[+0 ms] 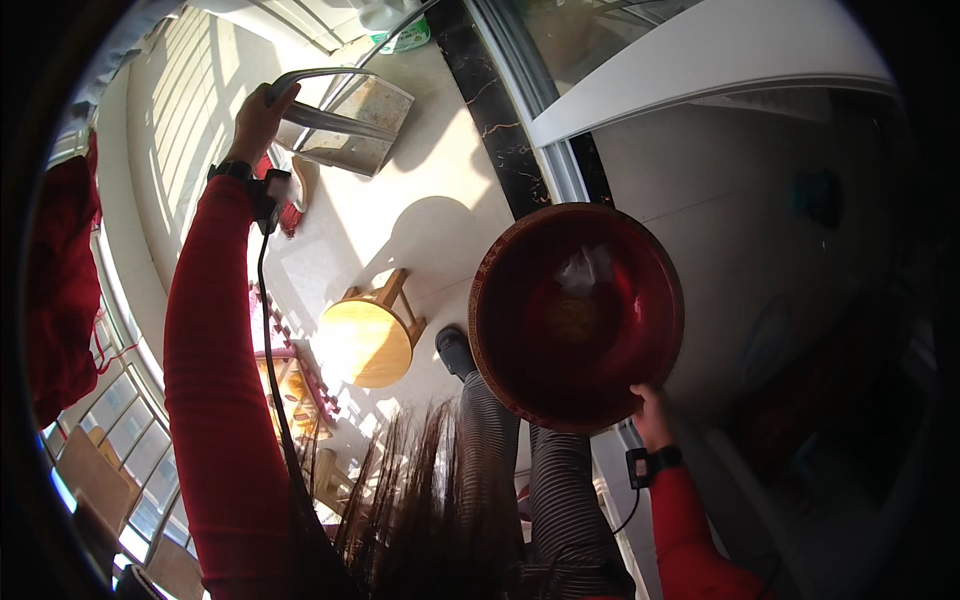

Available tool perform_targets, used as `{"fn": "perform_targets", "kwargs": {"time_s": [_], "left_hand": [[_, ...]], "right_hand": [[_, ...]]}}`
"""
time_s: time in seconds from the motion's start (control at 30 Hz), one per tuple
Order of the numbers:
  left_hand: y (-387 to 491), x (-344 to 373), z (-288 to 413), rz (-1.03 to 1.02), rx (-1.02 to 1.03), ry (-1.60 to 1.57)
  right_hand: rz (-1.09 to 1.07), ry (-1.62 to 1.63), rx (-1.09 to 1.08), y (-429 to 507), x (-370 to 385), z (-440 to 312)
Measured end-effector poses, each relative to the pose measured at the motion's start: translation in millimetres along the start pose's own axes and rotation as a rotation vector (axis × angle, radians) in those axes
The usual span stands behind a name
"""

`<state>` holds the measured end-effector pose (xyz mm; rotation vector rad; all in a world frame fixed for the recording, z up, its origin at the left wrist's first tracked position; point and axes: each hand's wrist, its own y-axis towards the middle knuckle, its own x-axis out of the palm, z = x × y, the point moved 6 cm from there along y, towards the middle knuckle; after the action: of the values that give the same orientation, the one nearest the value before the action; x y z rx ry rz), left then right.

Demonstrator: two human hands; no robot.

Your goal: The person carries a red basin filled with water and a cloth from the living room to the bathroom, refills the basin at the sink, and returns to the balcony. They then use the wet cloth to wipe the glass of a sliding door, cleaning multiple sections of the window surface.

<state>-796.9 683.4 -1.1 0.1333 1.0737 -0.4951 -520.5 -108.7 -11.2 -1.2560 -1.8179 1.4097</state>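
At the upper left, my left hand [261,126] is closed around the bent grey handle [322,116] of what looks like a dustpan [367,112]. The pan hangs over or rests on the tiled floor; I cannot tell which. My right hand [651,420] grips the lower right rim of a dark red basin [637,330], its thumb over the edge. A patterned band runs along the basin's rim. Inside lies a crumpled piece of translucent plastic [585,271]. Both wrists wear black straps with small devices and cables.
A round wooden stool [367,341] stands left of my shoe [453,351]. Red broom bristles [289,219] show past my left wrist. A black stone threshold [499,127] and sliding door track [559,169] cross the floor. A white jug [397,26] stands at the top.
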Motion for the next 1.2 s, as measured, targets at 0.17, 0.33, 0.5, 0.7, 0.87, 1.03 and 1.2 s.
{"fn": "perform_targets", "kwargs": {"time_s": [0.17,0.33,0.5,0.7,0.87,1.03,1.2], "left_hand": [[24.0,-29.4,-73.1,0.168,-0.084,0.258],[-6.4,-53.7,-187.0,0.475,-0.603,0.221],[-63.2,-95.2,-299.8,0.581,-1.043,0.121],[-141.4,-98.8,-357.1,0.852,-1.018,-0.673],[-205.9,-67.5,-281.3,0.738,-0.609,-0.748],[-331.0,27.6,-178.7,0.543,-0.599,-0.539],[-431.3,136.5,-62.9,0.015,-0.472,-0.312]], "right_hand": [[-0.025,-0.081,-0.072,11.6,13.3,4.9],[-0.063,-0.138,0.024,29.5,52.5,18.3],[-0.242,-0.228,-0.066,74.8,129.9,4.2],[-0.31,-0.17,-0.07,165.3,230.6,20.3],[-0.304,-0.127,-0.168,234.5,309.4,39.6],[-0.312,-0.121,-0.145,265.5,381.9,50.5],[-0.458,-0.035,-0.137,272.9,447.8,59.5]]}}
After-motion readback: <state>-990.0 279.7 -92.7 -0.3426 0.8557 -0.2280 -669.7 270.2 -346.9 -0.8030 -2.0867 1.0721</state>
